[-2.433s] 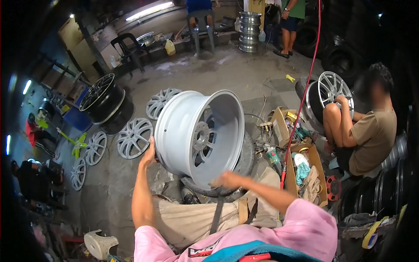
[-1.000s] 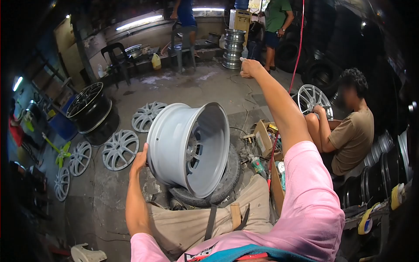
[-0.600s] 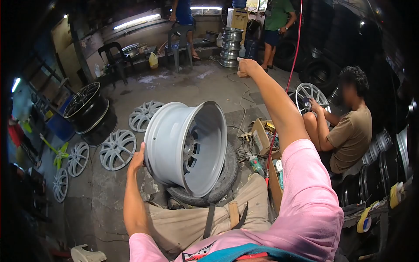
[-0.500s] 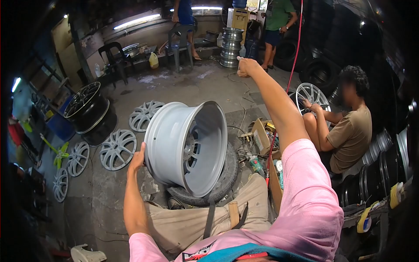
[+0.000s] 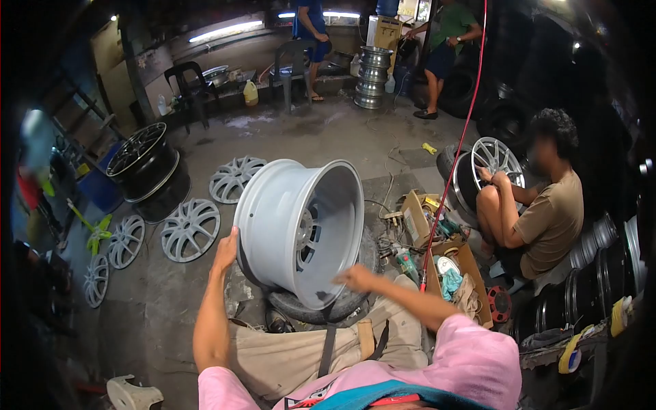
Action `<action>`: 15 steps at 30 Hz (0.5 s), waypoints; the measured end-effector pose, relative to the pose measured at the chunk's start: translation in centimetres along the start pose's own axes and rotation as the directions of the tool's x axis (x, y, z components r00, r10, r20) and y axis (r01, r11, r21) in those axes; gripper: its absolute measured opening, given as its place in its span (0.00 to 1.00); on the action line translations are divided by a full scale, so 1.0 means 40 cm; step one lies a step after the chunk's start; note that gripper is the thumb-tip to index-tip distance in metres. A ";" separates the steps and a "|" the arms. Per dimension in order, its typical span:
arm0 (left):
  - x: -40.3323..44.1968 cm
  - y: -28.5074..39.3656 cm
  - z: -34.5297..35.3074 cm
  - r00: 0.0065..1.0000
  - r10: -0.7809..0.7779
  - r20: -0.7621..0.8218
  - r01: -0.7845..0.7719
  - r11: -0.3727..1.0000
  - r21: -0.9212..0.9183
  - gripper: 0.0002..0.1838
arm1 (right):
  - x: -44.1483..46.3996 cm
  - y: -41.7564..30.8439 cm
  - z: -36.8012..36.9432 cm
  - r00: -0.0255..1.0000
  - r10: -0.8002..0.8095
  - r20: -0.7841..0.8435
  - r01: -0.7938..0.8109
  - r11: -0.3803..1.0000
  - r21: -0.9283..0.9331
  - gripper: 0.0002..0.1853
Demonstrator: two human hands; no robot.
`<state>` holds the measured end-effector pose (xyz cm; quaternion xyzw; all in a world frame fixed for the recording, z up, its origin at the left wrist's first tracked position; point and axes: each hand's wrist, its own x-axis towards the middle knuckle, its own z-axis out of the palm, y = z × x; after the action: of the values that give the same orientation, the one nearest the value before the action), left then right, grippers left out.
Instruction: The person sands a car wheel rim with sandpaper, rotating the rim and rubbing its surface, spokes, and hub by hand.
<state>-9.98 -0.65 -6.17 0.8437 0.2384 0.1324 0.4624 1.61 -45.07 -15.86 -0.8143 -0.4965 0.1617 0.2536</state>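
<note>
A grey alloy wheel [image 5: 277, 219] stands tilted in front of me on a black tire [image 5: 369, 263], its hollow barrel turned to the right. My left hand [image 5: 226, 251] grips the wheel's left edge with the thumb up; its other fingers are mostly hidden. At the lower right lip of the barrel is my right hand [image 5: 358, 279], slightly blurred, its fingers drawn together. Whatever it may hold is too small to make out. A dark patch shows on the barrel wall just beyond these fingers.
Several grey wheel faces [image 5: 191, 230] lie to the left, near a black wheel [image 5: 147, 160]. Open boxes of tools [image 5: 471, 273] and a red hose [image 5: 471, 109] are at right. A seated person [image 5: 553, 205] handles a silver wheel [image 5: 497, 160]. Two people stand behind, by stacked rims [image 5: 374, 76].
My right arm has swung down from its outstretched position, bringing the hand to the barrel's lower lip. My left hand stays on the wheel. The view has shifted slightly.
</note>
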 end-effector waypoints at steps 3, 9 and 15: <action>-0.011 0.000 0.014 0.997 0.063 -0.055 -0.063 0.998 0.006 0.44 | -0.097 -0.157 0.133 0.998 0.066 -0.007 -0.064 0.985 0.158 0.16; 0.000 0.020 0.031 0.990 0.049 -0.131 -0.036 0.995 0.097 0.41 | -0.100 -0.188 0.137 0.982 -0.055 -0.183 0.089 0.979 0.186 0.16; 0.065 0.170 0.066 0.944 0.181 -0.276 -0.168 0.983 0.070 0.43 | -0.068 -0.281 0.139 0.957 0.026 -0.288 0.074 0.941 0.331 0.14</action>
<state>-4.69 -4.30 -1.87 0.8442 0.2292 0.2860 0.3911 -10.63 -41.83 -13.94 -0.7673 -0.4288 0.1211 0.4611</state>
